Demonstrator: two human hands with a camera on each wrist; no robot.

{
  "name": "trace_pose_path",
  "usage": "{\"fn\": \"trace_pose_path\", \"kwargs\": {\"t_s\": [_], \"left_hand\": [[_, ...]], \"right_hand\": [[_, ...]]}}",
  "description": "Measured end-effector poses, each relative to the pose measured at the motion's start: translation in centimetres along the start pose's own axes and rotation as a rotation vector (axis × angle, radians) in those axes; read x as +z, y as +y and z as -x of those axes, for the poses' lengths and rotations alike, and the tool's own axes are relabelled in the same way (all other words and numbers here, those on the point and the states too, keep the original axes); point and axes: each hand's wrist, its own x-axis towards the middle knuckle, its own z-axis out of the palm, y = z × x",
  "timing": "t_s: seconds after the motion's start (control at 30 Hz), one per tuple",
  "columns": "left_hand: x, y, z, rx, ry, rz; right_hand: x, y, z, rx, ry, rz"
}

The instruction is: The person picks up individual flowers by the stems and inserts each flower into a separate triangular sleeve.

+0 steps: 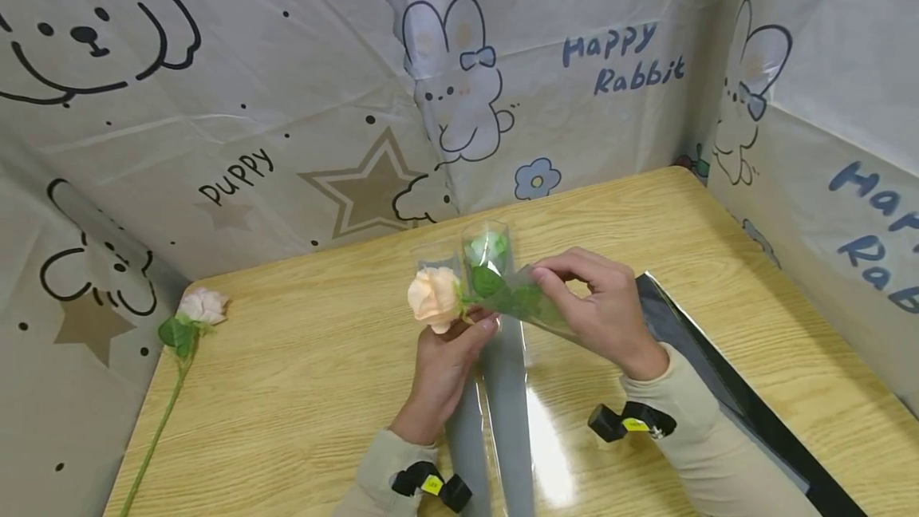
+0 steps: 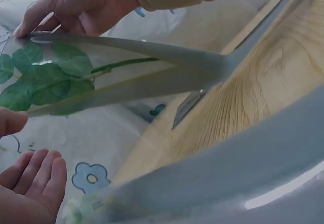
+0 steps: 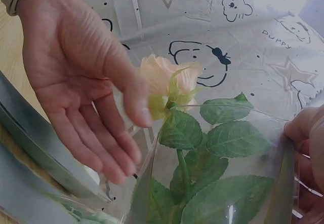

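Note:
A peach rose [image 1: 435,298] has its leafy stem inside a clear and grey sleeve [image 3: 288,183], with the bloom outside the sleeve's mouth. My right hand [image 1: 606,309] pinches the rim of this sleeve between thumb and fingers. Beside the bloom is my left hand [image 1: 441,369], its fingers loosely extended and the thumb apart from them. In the right wrist view, the left hand [image 3: 81,77] has its thumb close to the base of the bloom; whether it touches is unclear. Green leaves [image 2: 50,79] show through the film in the left wrist view.
Two grey sleeves [image 1: 508,421] lie side by side under my hands, one with a pale green flower [image 1: 488,248] inside. A pale pink rose [image 1: 203,305] lies at the table's left edge. Dark and grey wrapping [image 1: 707,357] lies on the right, partly under my right arm.

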Motion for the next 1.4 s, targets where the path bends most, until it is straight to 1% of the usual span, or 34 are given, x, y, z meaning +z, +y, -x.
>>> {"fn": "trace_pose_path", "kwargs": {"t_s": [0.07, 0.17, 0.27, 0.3, 0.33, 0.43, 0.53, 0.67, 0.8, 1.03, 1.2, 1.4], "left_hand": [[-0.5, 0.1, 0.0, 0.009, 0.038, -0.054], [-1.4, 0.6, 0.0, 0.034, 0.133, -0.155], [-2.6, 1.6, 0.2, 0.058, 0.208, -0.234], [-3.0, 2.0, 0.4, 0.078, 0.226, -0.262], [-3.3, 2.4, 0.5, 0.101, 0.229, -0.275], [-3.9, 3.5, 1.0, 0.199, 0.225, -0.322], [-3.9, 4.3, 1.5, 0.286, 0.204, -0.381], [-3.6, 5.0, 2.1, 0.352, 0.163, -0.457], [-3.4, 5.5, 2.4, 0.413, 0.107, -0.487], [-2.9, 6.1, 2.7, 0.476, 0.059, -0.511], [-2.4, 6.5, 2.7, 0.53, 0.013, -0.548], [-1.8, 6.8, 2.6, 0.565, -0.037, -0.582]], "right_hand": [[-0.1, -0.1, 0.0, -0.007, 0.004, -0.003], [-0.1, -0.1, -0.1, -0.027, 0.016, -0.003], [-0.2, 0.0, -0.2, -0.045, 0.023, -0.001], [-0.2, 0.0, -0.3, -0.05, 0.027, 0.002], [-0.2, 0.0, -0.3, -0.052, 0.029, 0.005], [-0.2, 0.1, -0.3, -0.056, 0.035, 0.018], [-0.1, 0.2, -0.2, -0.073, 0.044, 0.035], [-0.1, 0.4, -0.2, -0.085, 0.04, 0.037], [0.0, 0.3, -0.1, -0.076, 0.03, 0.019], [-0.1, 0.1, 0.0, -0.05, 0.0, 0.014], [0.0, 0.1, -0.1, -0.057, 0.001, 0.019], [0.1, 0.2, -0.1, -0.072, 0.005, 0.015]]}}
